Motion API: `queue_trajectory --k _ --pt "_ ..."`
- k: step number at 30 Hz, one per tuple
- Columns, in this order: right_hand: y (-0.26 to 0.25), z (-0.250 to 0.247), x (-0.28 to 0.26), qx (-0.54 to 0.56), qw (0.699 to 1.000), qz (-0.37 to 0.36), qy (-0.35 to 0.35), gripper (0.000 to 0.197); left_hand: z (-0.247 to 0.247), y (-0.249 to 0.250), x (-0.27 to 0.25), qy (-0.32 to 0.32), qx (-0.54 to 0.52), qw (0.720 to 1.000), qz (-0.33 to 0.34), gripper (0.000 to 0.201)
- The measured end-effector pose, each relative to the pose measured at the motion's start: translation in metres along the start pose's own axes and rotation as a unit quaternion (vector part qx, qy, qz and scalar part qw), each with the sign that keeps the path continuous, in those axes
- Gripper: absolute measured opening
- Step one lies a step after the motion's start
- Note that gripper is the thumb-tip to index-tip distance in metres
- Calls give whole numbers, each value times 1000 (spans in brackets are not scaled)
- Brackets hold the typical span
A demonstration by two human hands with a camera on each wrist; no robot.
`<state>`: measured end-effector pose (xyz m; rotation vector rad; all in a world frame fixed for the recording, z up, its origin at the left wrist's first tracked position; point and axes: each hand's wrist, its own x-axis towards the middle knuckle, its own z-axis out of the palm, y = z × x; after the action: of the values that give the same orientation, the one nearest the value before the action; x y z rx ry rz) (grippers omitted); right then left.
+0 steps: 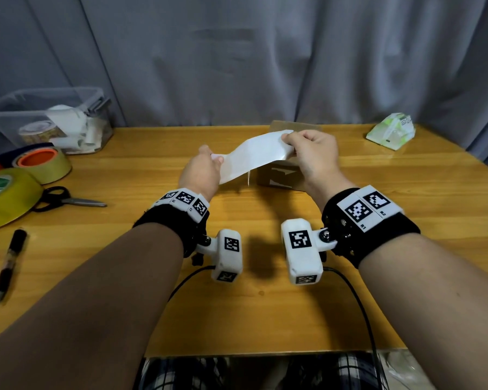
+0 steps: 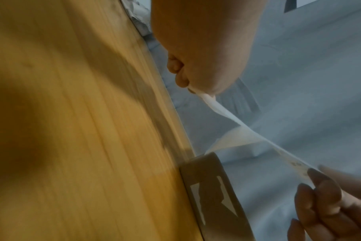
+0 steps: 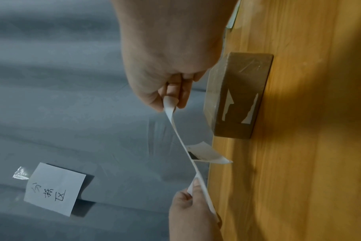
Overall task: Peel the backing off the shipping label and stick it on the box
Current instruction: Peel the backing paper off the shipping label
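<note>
A white shipping label sheet [image 1: 251, 153] is stretched in the air between both hands, above the table. My left hand [image 1: 216, 159] pinches its lower left end. My right hand [image 1: 288, 139] pinches the upper right end, thumb and fingers curled on the paper [image 3: 171, 104]. In the right wrist view a small flap [image 3: 208, 154] with dark print stands off the middle of the strip. The brown cardboard box [image 1: 279, 178] sits on the table under and behind the sheet, with torn white remnants on its near side [image 3: 237, 104]; my right hand hides part of it.
At the left stand a clear plastic bin [image 1: 48, 119], two tape rolls [image 1: 43, 164] [image 1: 3, 198], black scissors [image 1: 68, 199] and a pen [image 1: 9, 263]. A green-white packet [image 1: 390, 132] lies at the far right. A handwritten note [image 3: 54, 189] hangs on the grey curtain.
</note>
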<state>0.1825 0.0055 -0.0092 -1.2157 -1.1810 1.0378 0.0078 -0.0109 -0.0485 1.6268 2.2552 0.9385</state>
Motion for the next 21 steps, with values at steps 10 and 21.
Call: queue_trajectory --k 10,21 --pt "3 -2 1 28 999 -12 44 25 1 -3 2 5 -16 1000 -23 32" --pt "-2 -5 3 20 997 -54 57 30 3 -18 1 1 -13 998 -63 34"
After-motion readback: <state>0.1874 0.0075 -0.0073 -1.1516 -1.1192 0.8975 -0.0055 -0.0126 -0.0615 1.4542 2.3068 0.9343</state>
